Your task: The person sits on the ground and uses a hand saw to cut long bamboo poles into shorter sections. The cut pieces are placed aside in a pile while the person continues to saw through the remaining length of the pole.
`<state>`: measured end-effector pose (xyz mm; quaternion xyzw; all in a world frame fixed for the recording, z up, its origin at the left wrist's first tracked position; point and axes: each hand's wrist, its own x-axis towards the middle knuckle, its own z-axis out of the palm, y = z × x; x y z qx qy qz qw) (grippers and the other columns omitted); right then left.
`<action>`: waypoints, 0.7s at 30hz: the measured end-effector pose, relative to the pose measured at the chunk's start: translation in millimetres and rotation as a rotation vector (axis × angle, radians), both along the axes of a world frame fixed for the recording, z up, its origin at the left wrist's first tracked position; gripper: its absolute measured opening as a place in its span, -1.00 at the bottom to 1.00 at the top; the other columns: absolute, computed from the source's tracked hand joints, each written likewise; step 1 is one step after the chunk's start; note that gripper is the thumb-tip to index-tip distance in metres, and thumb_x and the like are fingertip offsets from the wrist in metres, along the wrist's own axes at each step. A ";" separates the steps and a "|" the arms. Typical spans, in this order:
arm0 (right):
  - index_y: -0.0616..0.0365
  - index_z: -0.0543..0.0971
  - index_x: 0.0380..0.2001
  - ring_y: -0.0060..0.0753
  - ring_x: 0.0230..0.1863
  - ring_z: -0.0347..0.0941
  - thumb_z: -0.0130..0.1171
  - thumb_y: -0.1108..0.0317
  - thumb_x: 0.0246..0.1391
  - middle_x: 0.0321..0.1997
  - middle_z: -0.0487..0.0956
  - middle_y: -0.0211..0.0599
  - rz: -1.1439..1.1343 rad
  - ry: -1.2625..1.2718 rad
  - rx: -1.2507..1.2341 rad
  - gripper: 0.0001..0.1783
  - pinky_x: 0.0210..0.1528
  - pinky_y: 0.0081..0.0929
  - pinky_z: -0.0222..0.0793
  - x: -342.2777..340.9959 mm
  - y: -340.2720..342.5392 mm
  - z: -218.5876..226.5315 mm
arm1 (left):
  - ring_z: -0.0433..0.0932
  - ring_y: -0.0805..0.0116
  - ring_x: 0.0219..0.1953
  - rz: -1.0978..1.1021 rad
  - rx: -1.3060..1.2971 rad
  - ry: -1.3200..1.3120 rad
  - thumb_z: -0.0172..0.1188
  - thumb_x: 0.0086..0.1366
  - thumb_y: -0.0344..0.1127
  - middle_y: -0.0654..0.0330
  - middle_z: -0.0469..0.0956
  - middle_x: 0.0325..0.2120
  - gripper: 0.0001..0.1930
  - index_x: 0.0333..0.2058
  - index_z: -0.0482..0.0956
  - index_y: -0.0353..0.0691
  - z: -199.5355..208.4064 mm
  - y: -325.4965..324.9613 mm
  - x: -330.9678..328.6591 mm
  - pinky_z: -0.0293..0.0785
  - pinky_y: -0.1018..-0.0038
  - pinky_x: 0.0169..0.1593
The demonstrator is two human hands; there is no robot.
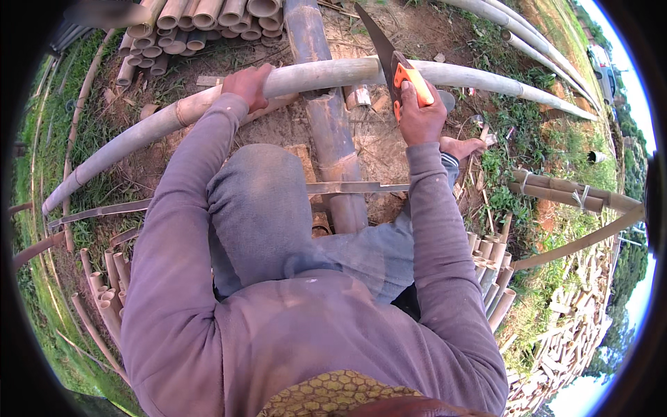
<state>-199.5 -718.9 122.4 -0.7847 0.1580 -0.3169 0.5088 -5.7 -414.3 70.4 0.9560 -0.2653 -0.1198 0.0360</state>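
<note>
The work is done outdoors, on bare brown ground [436, 31] with chips scattered on it, and green grass [90, 118] grows at both sides. A thick dark bamboo trunk [335, 142] lies on this ground, pointing away from the person, and a long pale bamboo pole [306, 77] passes crosswise over it. The left hand [248, 87] is closed around the pole, left of the trunk. The right hand [420, 115] is wrapped around the orange handle of a saw [386, 43], whose dark blade stands against the pole, just right of the trunk. At upper left there is a stack of cut bamboo tubes [201, 21]; at lower right, a large heap of split pieces [563, 340], and farther away a vehicle [602, 73]. How deep the blade has entered, I cannot tell. Some fingers of the left hand are hidden behind the pole, a greyish thing behind the right hand is hard to make out, and the upper left corner is blurred.
</note>
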 end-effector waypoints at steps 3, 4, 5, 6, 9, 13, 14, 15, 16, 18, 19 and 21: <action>0.36 0.60 0.14 -0.60 -0.17 0.58 0.35 0.33 0.35 -0.08 0.70 -0.28 -0.018 0.079 0.103 -0.59 -0.15 -0.55 0.56 -49.7 3.1 -3.2 | 0.66 -0.07 0.10 -0.030 0.044 0.058 0.57 -0.01 -0.15 0.05 0.68 -0.01 -0.20 0.24 0.42 0.09 13.0 -2.7 7.4 0.60 0.06 0.13; 0.38 0.56 0.17 -0.54 -0.11 0.60 0.34 0.32 0.36 -0.03 0.69 -0.21 -0.024 0.068 0.155 -0.56 -0.08 -0.51 0.59 -77.2 12.8 0.7 | 0.66 -0.07 0.10 -0.024 0.069 0.098 0.58 0.00 -0.15 0.04 0.69 -0.01 -0.17 0.28 0.41 0.11 14.0 -0.5 10.1 0.60 0.06 0.13; 0.40 0.53 0.21 -0.48 -0.05 0.62 0.32 0.31 0.36 0.03 0.68 -0.15 -0.033 0.086 0.214 -0.52 -0.02 -0.47 0.61 -118.8 27.4 4.7 | 0.66 -0.07 0.09 -0.011 0.068 0.122 0.58 -0.02 -0.14 0.04 0.70 -0.01 -0.16 0.28 0.41 0.10 10.4 7.1 5.5 0.60 0.06 0.13; 0.43 0.50 0.23 -0.42 0.00 0.63 0.29 0.35 0.37 0.08 0.66 -0.11 -0.038 0.140 0.147 -0.52 0.03 -0.43 0.62 -158.9 38.2 13.7 | 0.67 -0.08 0.09 -0.002 0.063 0.143 0.59 -0.03 -0.13 0.03 0.70 -0.01 -0.15 0.28 0.41 0.10 10.5 14.0 6.0 0.60 0.06 0.13; 0.47 0.48 0.24 -0.34 0.08 0.63 0.23 0.45 0.38 0.14 0.64 -0.07 -0.047 0.121 0.162 -0.55 0.10 -0.41 0.63 -189.4 56.9 29.0 | 0.67 -0.08 0.08 -0.014 0.067 0.140 0.58 -0.03 -0.12 0.03 0.70 -0.01 -0.15 0.27 0.41 0.09 8.6 10.5 9.4 0.60 0.06 0.12; 0.42 0.54 0.17 -0.50 -0.07 0.60 0.28 0.45 0.36 0.01 0.67 -0.18 -0.063 0.049 0.150 -0.61 -0.02 -0.49 0.62 -84.6 27.1 -8.7 | 0.67 -0.06 0.09 -0.040 0.060 0.141 0.58 -0.02 -0.13 0.05 0.70 0.00 -0.15 0.28 0.41 0.09 5.3 2.2 5.4 0.59 0.08 0.15; 0.39 0.57 0.15 -0.58 -0.14 0.59 0.31 0.43 0.35 -0.06 0.68 -0.23 -0.073 0.035 0.131 -0.62 -0.07 -0.52 0.62 -43.7 13.4 -13.3 | 0.67 -0.06 0.10 -0.041 0.049 0.128 0.58 -0.02 -0.13 0.05 0.70 0.00 -0.14 0.29 0.40 0.09 11.3 -2.9 10.3 0.59 0.08 0.16; 0.36 0.59 0.13 -0.63 -0.24 0.58 0.32 0.42 0.35 -0.14 0.68 -0.32 -0.053 0.009 0.080 -0.64 -0.18 -0.58 0.56 -10.6 -3.0 -16.0 | 0.67 -0.05 0.10 -0.049 0.040 0.128 0.58 -0.02 -0.12 0.05 0.70 0.01 -0.14 0.29 0.41 0.09 13.8 -6.3 14.1 0.58 0.09 0.17; 0.35 0.59 0.13 -0.65 -0.25 0.56 0.33 0.42 0.35 -0.18 0.67 -0.35 0.002 0.030 0.091 -0.64 -0.24 -0.61 0.51 7.5 -4.1 -3.2 | 0.67 -0.05 0.11 -0.037 0.038 0.135 0.58 -0.02 -0.12 0.05 0.70 0.01 -0.14 0.29 0.41 0.10 14.5 -1.8 15.8 0.58 0.09 0.18; 0.35 0.59 0.13 -0.64 -0.26 0.56 0.33 0.42 0.35 -0.17 0.68 -0.35 -0.003 0.010 0.099 -0.64 -0.23 -0.60 0.53 -10.1 4.7 -3.2 | 0.67 -0.05 0.11 -0.027 0.056 0.157 0.59 -0.03 -0.11 0.05 0.70 0.03 -0.13 0.30 0.41 0.12 17.4 1.1 12.5 0.58 0.09 0.19; 0.35 0.59 0.13 -0.64 -0.26 0.56 0.33 0.42 0.35 -0.16 0.68 -0.35 -0.010 -0.004 0.101 -0.64 -0.22 -0.59 0.53 -24.9 9.3 -5.3 | 0.66 -0.05 0.12 -0.023 0.079 0.164 0.59 -0.03 -0.10 0.05 0.70 0.03 -0.12 0.31 0.40 0.13 20.8 -0.5 11.5 0.57 0.09 0.19; 0.41 0.53 0.19 -0.51 -0.10 0.60 0.28 0.42 0.37 0.00 0.66 -0.21 -0.028 0.061 0.244 -0.59 -0.11 -0.54 0.60 -89.2 18.1 -12.1 | 0.66 -0.04 0.12 -0.013 0.070 0.162 0.60 -0.04 -0.09 0.05 0.69 0.04 -0.09 0.33 0.40 0.16 21.1 2.3 18.9 0.58 0.09 0.19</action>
